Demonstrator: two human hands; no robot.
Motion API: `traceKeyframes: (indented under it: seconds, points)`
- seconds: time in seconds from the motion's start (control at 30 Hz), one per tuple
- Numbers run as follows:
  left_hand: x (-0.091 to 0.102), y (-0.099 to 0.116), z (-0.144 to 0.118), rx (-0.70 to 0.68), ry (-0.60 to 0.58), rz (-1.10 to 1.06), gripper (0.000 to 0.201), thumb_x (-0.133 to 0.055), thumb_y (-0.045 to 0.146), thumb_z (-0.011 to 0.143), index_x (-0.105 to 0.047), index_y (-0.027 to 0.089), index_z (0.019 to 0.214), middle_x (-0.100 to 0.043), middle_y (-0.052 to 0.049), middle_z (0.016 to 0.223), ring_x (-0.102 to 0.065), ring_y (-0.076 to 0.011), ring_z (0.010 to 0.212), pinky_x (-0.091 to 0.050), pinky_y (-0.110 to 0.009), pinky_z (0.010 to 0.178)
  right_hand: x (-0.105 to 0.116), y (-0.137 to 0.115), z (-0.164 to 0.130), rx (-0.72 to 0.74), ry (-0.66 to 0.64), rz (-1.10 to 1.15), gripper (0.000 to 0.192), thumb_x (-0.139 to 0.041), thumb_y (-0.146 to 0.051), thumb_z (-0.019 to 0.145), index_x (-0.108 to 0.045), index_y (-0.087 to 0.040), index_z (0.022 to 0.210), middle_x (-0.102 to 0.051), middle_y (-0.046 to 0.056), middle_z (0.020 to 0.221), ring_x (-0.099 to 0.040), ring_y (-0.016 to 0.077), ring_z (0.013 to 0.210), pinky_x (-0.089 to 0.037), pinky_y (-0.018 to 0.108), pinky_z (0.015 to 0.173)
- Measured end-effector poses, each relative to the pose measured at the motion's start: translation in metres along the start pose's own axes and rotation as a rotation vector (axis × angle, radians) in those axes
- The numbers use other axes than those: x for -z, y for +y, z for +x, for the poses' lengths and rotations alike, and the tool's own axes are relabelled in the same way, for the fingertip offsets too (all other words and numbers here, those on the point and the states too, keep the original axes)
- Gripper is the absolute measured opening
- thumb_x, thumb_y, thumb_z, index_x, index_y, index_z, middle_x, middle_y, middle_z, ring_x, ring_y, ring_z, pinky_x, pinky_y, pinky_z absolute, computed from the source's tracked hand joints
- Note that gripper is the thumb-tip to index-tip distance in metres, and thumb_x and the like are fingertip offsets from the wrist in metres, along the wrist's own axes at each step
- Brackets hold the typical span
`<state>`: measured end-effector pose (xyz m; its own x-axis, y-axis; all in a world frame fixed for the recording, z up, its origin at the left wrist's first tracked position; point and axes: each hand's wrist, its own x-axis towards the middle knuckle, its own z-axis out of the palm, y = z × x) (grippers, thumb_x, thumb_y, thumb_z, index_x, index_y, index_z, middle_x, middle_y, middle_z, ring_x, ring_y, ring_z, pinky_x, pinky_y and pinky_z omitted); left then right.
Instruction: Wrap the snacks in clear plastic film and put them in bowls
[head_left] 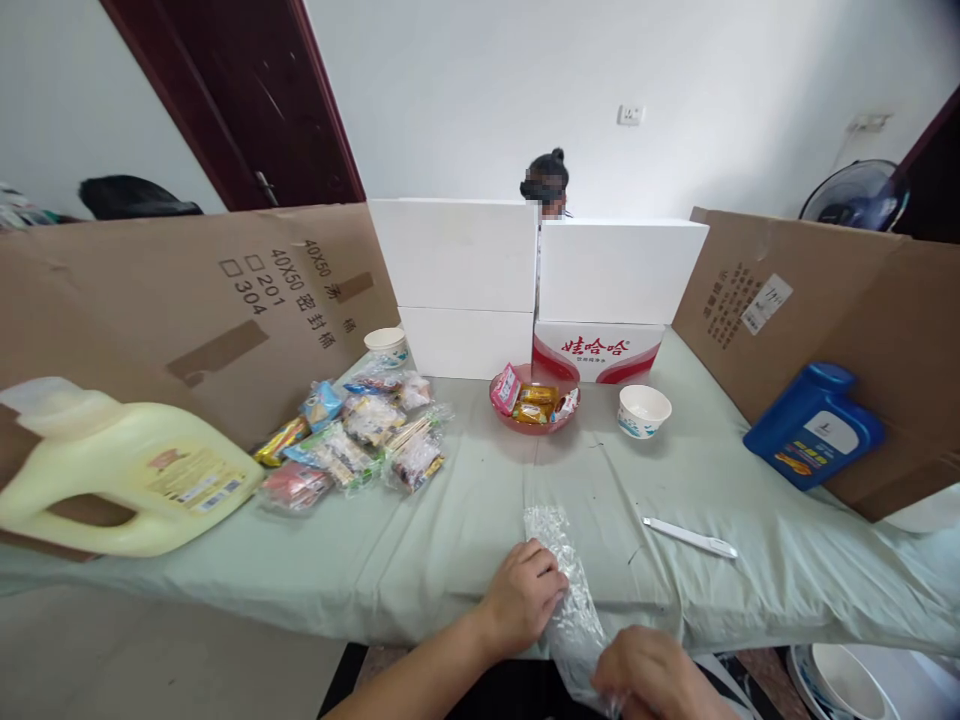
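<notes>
A long strip of clear, crinkled plastic wrap [577, 615] runs from the tabletop over its front edge, towards me. My left hand [525, 595] is closed around the strip's upper part, resting on the cloth. Lower down, my right hand [649, 670] pinches the near end, its fingers slightly blurred. Whether anything is inside the plastic cannot be made out. To the right lies a slim white utility knife [691, 538], apart from both hands.
Behind the hands stand a pinkish bowl [534, 428] of wrapped snacks and a paper bowl [643, 412]. Bagged items [367, 430] are heaped left, near a yellow jug [187, 480]. A blue bottle [814, 425] leans right. White boxes [469, 260] stand behind; a person [546, 185] is beyond.
</notes>
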<state>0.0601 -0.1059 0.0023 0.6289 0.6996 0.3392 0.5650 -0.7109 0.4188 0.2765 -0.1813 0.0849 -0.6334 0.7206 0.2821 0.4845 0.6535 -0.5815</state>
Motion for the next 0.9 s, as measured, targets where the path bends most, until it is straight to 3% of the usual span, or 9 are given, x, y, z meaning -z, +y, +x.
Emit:
traceKeyframes:
  seconds: [0.07, 0.17, 0.27, 0.37, 0.53, 0.7, 0.9]
  points:
    - [0.0, -0.001, -0.007, -0.005, 0.032, -0.058, 0.019, -0.048, 0.014, 0.086, -0.065, 0.021, 0.092, -0.065, -0.006, 0.085, -0.056, -0.0216, 0.09, -0.046, -0.038, 0.081, 0.003, 0.011, 0.021, -0.166, -0.036, 0.141, 0.021, -0.043, -0.015, 0.091, -0.06, -0.026, 0.098, -0.069, -0.002, 0.087, -0.065, 0.0112, 0.079, -0.05, 0.021, 0.073]
    - [0.003, -0.006, -0.015, -0.023, 0.084, -0.156, 0.027, -0.041, 0.01, 0.086, -0.063, 0.019, 0.098, -0.067, -0.006, 0.091, -0.057, -0.0204, 0.095, -0.046, -0.037, 0.086, -0.005, 0.046, 0.062, -0.353, -0.072, 0.243, 0.021, -0.041, -0.02, 0.09, -0.062, -0.022, 0.096, -0.066, -0.002, 0.073, -0.062, 0.0122, 0.066, -0.048, 0.022, 0.064]
    - [0.006, -0.012, -0.022, -0.065, 0.105, -0.209, 0.032, -0.039, 0.007, 0.083, -0.061, 0.017, 0.103, -0.068, -0.007, 0.099, -0.057, -0.0203, 0.104, -0.044, -0.037, 0.092, -0.021, 0.083, 0.101, -0.404, -0.081, 0.147, 0.018, -0.048, -0.023, 0.084, -0.064, -0.02, 0.091, -0.067, 0.001, 0.077, -0.061, 0.0143, 0.07, -0.045, 0.025, 0.067]
    - [0.004, -0.015, -0.025, -0.085, 0.078, -0.193, 0.032, -0.04, 0.007, 0.08, -0.061, 0.017, 0.102, -0.068, -0.007, 0.1, -0.056, -0.0211, 0.106, -0.044, -0.037, 0.093, -0.035, 0.104, 0.124, -0.41, -0.092, 0.086, 0.014, -0.054, -0.021, 0.079, -0.066, -0.019, 0.086, -0.068, 0.003, 0.085, -0.06, 0.0151, 0.076, -0.043, 0.025, 0.07]
    - [0.001, -0.019, -0.027, -0.109, 0.03, -0.087, 0.027, -0.045, 0.011, 0.078, -0.064, 0.02, 0.097, -0.066, -0.007, 0.1, -0.053, -0.0224, 0.107, -0.044, -0.038, 0.093, -0.046, 0.108, 0.134, -0.435, -0.133, -0.011, 0.008, -0.058, -0.023, 0.078, -0.065, -0.021, 0.081, -0.065, -0.001, 0.074, -0.055, 0.0126, 0.067, -0.035, 0.023, 0.061]
    - [-0.001, -0.019, -0.033, -0.163, 0.079, -0.051, 0.026, -0.051, 0.012, 0.074, -0.065, 0.022, 0.093, -0.062, -0.006, 0.107, -0.049, -0.0231, 0.111, -0.044, -0.038, 0.095, -0.049, 0.105, 0.137, -0.443, -0.154, -0.136, 0.009, -0.063, -0.03, 0.079, -0.062, -0.022, 0.08, -0.066, -0.002, 0.078, -0.055, 0.0122, 0.069, -0.03, 0.023, 0.06]
    - [0.003, -0.009, -0.042, -0.177, 0.141, -0.104, 0.028, -0.047, 0.01, 0.076, -0.061, 0.018, 0.099, -0.065, -0.007, 0.098, -0.054, -0.0223, 0.099, -0.047, -0.038, 0.088, -0.057, 0.102, 0.14, -0.447, -0.143, -0.306, 0.013, -0.057, -0.034, 0.087, -0.059, -0.022, 0.084, -0.068, -0.001, 0.086, -0.061, 0.014, 0.077, -0.029, 0.025, 0.062]
